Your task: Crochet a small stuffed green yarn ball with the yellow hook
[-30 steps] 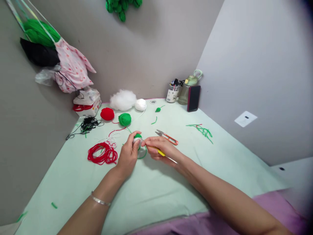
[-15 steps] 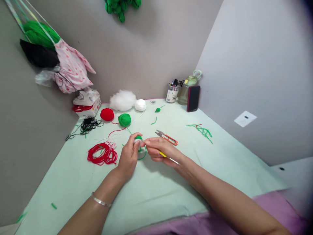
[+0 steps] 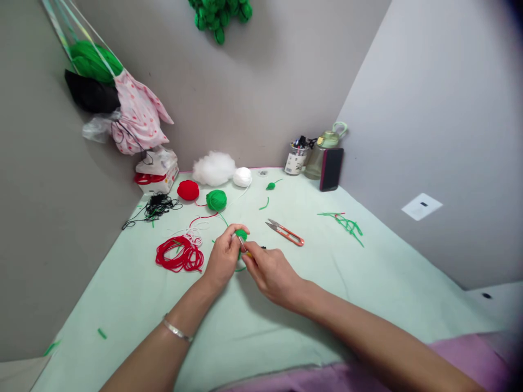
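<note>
Between the fingers of my left hand [image 3: 224,256] is a small green crochet piece [image 3: 241,234], partly hidden by the fingers. My right hand [image 3: 272,269] is closed on a crochet hook [image 3: 243,245], whose metal end meets the piece; some yellow of its handle shows at the fingertips. A strand of green yarn runs from the piece to the green yarn ball [image 3: 216,200] behind my left hand. Below the piece, a loop of green yarn hangs near the table. Orange-handled thread snips [image 3: 286,233] lie to the right, beyond my right hand.
Left of my hands lies a coil of red yarn [image 3: 180,255], with tangled black yarn [image 3: 158,207] behind it. A red ball [image 3: 188,190], white stuffing [image 3: 214,169] and a white ball [image 3: 243,177] sit at the back. A phone [image 3: 331,170] leans against a bottle [image 3: 316,160].
My right hand has turned, bringing the hook from lying flat across the palm to pointing up into the piece. The whole view has shifted slightly, so everything appears further right.
</note>
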The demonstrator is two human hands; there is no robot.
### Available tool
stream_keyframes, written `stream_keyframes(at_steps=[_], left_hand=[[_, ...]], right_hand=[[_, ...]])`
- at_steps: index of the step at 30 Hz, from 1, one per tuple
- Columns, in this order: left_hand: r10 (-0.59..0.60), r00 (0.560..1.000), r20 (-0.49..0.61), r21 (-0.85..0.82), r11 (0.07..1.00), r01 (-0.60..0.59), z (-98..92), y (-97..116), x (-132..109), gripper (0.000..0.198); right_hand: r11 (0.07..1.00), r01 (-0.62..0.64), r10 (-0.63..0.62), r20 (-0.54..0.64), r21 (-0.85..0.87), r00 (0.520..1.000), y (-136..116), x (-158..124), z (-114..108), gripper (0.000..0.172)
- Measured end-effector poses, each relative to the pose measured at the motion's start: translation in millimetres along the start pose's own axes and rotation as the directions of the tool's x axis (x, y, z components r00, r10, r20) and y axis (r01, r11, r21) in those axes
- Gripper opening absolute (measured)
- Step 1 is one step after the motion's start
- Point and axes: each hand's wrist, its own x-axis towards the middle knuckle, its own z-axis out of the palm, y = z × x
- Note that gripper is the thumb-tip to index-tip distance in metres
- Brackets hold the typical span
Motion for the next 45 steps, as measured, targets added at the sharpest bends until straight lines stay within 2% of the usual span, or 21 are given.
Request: stream_keyframes(at_steps=[1, 3, 4, 6, 8, 9, 11, 12, 13, 14, 15, 16, 17, 19, 27, 31, 37, 45], left_hand=[[0.001, 1.0, -0.009, -0.012, 1.0, -0.001, 0.4, 1, -1, 0.019], [0.015, 0.999, -0.03, -0.044, 0.999, -0.017, 1.1, 1, -2, 0.016], [0.027, 0.999, -0.037, -0.064, 0.998, -0.029, 1.3, 2, -2, 0.016], [0.047, 0.998, -0.046, -0.111, 0.992, -0.052, 0.9, 2, -1, 0.019], [0.055, 0.996, -0.064, -0.155, 0.986, -0.064, -0.8, 1, 2, 0.023], [0.053, 0.996, -0.072, -0.173, 0.983, -0.065, -2.0, 1, 3, 0.024], [0.05, 0.996, -0.077, -0.195, 0.979, -0.064, -5.0, 1, 5, 0.023], [0.049, 0.996, -0.073, -0.196, 0.979, -0.063, -6.5, 1, 5, 0.023], [0.05, 0.996, -0.067, -0.188, 0.98, -0.062, -7.7, 2, 5, 0.023], [0.053, 0.996, -0.065, -0.172, 0.983, -0.063, -8.8, 2, 5, 0.023], [0.056, 0.996, -0.068, -0.147, 0.987, -0.066, -9.4, 3, 4, 0.022], [0.06, 0.995, -0.074, -0.114, 0.991, -0.068, -9.8, 4, 3, 0.02], [0.064, 0.995, -0.082, -0.075, 0.995, -0.07, -9.7, 5, 2, 0.018], [0.078, 0.992, -0.097, 0.007, 0.997, -0.078, -8.8, 6, -1, 0.015], [0.169, 0.982, -0.084, 0.225, 0.963, -0.146, -8.3, 6, -2, 0.017], [0.202, 0.978, -0.057, 0.306, 0.936, -0.175, -11.0, -2, -2, 0.021], [0.289, 0.957, -0.024, 0.411, 0.875, -0.254, -14.3, -9, -1, 0.028], [0.428, 0.901, 0.076, 0.529, 0.749, -0.4, -20.6, -19, 2, 0.033]], right_hand=[[0.999, -0.015, 0.014, 0.019, 0.045, 1.0, 0, 2, -1, 0.015], [0.965, -0.099, 0.073, 0.113, 0.243, 0.991, 1, 6, -6, 0.02], [0.915, -0.169, 0.102, 0.193, 0.367, 0.976, 1, 8, -9, 0.023], [0.771, -0.332, 0.12, 0.387, 0.544, 0.914, 1, 9, -14, 0.031], [0.7, -0.453, 0.086, 0.564, 0.553, 0.821, -1, 8, -16, 0.039], [0.676, -0.512, 0.058, 0.654, 0.53, 0.754, -2, 6, -16, 0.042], [0.614, -0.634, -0.018, 0.811, 0.47, 0.585, -4, 2, -16, 0.042], [0.585, -0.657, -0.033, 0.823, 0.476, 0.567, -5, 1, -16, 0.039], [0.56, -0.651, -0.031, 0.798, 0.512, 0.602, -5, 1, -16, 0.036], [0.548, -0.613, -0.007, 0.735, 0.569, 0.678, -5, 3, -17, 0.034], [0.554, -0.546, 0.034, 0.638, 0.629, 0.769, -5, 4, -19, 0.032], [0.567, -0.477, 0.07, 0.537, 0.671, 0.84, -4, 7, -21, 0.03], [0.585, -0.426, 0.1, 0.46, 0.69, 0.882, -3, 9, -22, 0.029], [0.614, -0.379, 0.13, 0.385, 0.692, 0.914, 0, 13, -25, 0.027], [0.686, -0.327, 0.166, 0.297, 0.65, 0.94, -1, 12, -24, 0.024], [0.724, -0.349, 0.181, 0.324, 0.595, 0.929, -2, 11, -24, 0.02], [0.697, -0.413, 0.219, 0.374, 0.587, 0.901, 2, 14, -28, 0.018], [0.654, -0.486, 0.234, 0.456, 0.58, 0.859, 4, 16, -36, 0.016]])
